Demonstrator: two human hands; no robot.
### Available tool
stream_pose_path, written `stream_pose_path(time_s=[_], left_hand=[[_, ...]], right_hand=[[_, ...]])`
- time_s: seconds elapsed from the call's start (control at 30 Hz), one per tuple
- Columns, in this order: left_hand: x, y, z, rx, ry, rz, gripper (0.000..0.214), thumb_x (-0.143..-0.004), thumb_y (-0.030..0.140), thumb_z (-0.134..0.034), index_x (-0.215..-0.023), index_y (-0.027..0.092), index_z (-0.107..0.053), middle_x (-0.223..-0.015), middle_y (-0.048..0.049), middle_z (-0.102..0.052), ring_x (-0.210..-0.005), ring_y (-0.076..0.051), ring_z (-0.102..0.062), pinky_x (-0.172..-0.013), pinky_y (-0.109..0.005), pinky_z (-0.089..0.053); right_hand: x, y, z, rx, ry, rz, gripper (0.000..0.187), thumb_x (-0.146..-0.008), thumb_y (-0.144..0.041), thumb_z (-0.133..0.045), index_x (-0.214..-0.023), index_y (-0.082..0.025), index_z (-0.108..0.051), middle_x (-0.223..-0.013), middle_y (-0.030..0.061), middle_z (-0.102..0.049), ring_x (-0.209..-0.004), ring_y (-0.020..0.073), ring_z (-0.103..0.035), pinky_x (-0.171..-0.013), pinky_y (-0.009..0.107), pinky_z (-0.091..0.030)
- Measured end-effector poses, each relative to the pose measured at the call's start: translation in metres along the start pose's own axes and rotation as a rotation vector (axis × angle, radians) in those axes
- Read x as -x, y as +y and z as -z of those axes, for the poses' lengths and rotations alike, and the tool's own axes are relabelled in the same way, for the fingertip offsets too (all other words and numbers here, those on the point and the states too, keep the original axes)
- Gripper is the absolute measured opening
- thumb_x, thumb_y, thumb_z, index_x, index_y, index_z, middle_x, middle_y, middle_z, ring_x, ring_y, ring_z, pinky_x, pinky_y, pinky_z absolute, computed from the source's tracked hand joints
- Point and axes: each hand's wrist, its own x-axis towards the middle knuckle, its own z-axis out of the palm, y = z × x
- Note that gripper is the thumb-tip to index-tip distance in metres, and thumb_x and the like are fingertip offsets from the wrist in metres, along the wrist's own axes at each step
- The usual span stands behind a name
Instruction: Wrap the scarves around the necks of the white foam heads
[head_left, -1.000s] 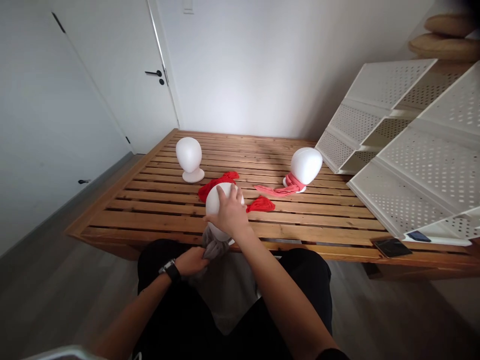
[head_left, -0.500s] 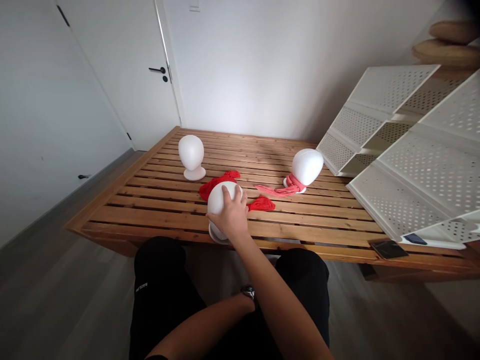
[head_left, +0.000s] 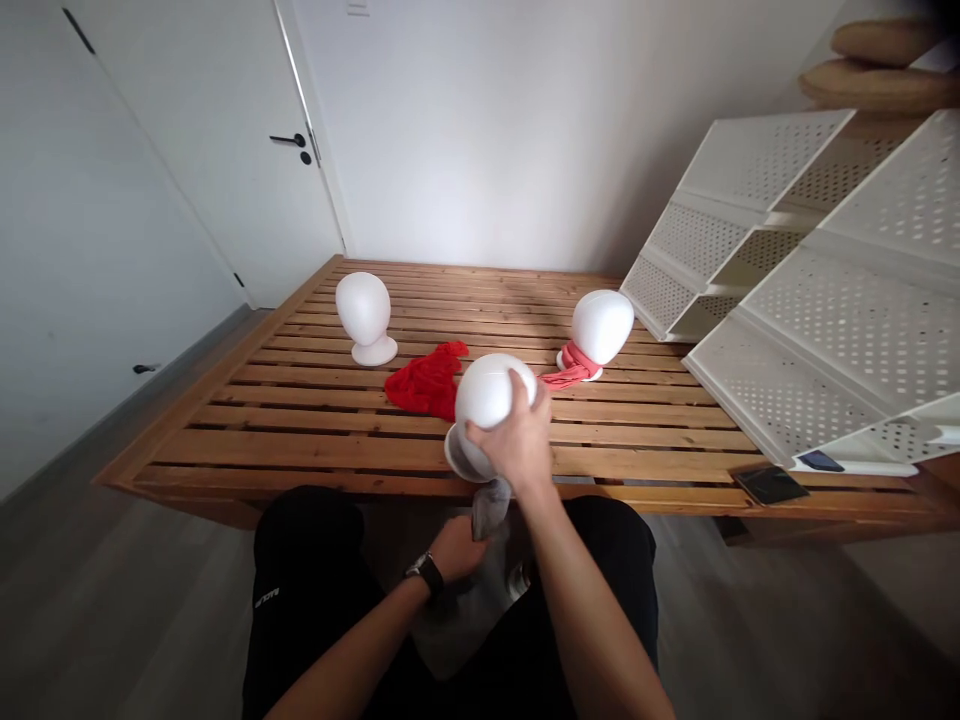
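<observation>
at the near edge of the slatted table (head_left: 225,440) our right hand (head_left: 514,440) was clamped over a tilted white foam head (head_left: 487,395). our left hand (head_left: 459,548) pinched a grey cloth (head_left: 489,505) below it; we judged the wrapping barely begun, needing the cloth drawn up round the neck.

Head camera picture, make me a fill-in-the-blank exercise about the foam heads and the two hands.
1. The right hand grips the near white head from ____.
2. The left hand holds a ____ cloth under that head.
3. The far right head wears a ____ scarf.
4. On the wooden slats stand ____ white heads.

Missing words: above; grey; pink; three
</observation>
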Motion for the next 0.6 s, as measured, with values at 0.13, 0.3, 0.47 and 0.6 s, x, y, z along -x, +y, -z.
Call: stream_pose_path(time_s=[0.13, 0.3, 0.47, 0.6], left_hand=[[-0.027, -0.003, 0.052, -0.085, 0.094, -0.036, 0.017, -0.084, 0.029, -0.060, -0.094, 0.021, -0.070, -0.093, -0.0053, -0.076, -0.089, -0.023, -0.072, -0.076, -0.032, -0.048], [-0.107, 0.026, 0.132, -0.288, 0.071, -0.168, 0.025, -0.081, 0.043, -0.067, -0.092, 0.020, -0.069, -0.095, -0.0065, -0.076, -0.087, -0.022, -0.069, -0.074, -0.028, -0.046], [-0.233, 0.100, 0.190, -0.527, -0.176, -0.281, 0.032, -0.081, 0.048, -0.067, -0.095, 0.019, -0.071, -0.096, -0.0044, -0.077, -0.083, -0.019, -0.068, -0.070, -0.025, -0.046], [-0.340, 0.160, 0.194, -0.753, -0.109, -0.308, 0.029, -0.076, 0.045, -0.072, -0.091, 0.020, -0.075, -0.096, -0.0079, -0.077, -0.091, -0.022, -0.069, -0.080, -0.028, -0.047]], right_hand=[[-0.033, 0.063, 0.068, 0.038, 0.132, 0.065, 0.110, -0.064, -0.058, -0.083, -0.155, -0.022, -0.033, -0.149, 0.0189, -0.031, -0.139, 0.0421, -0.036, -0.115, 0.063, -0.038], [-0.080, 0.135, 0.128, 0.121, 0.208, 0.114, 0.111, -0.063, -0.063, -0.083, -0.154, -0.023, -0.033, -0.146, 0.0180, -0.033, -0.140, 0.0431, -0.035, -0.116, 0.065, -0.035], [-0.130, 0.203, 0.129, 0.156, 0.167, 0.148, 0.115, -0.061, -0.066, -0.083, -0.154, -0.023, -0.031, -0.151, 0.0181, -0.028, -0.143, 0.0454, -0.030, -0.117, 0.068, -0.033], [-0.160, 0.251, 0.107, 0.170, 0.107, 0.159, 0.117, -0.059, -0.069, -0.083, -0.154, -0.023, -0.032, -0.154, 0.0196, -0.026, -0.144, 0.0468, -0.029, -0.116, 0.069, -0.033]])
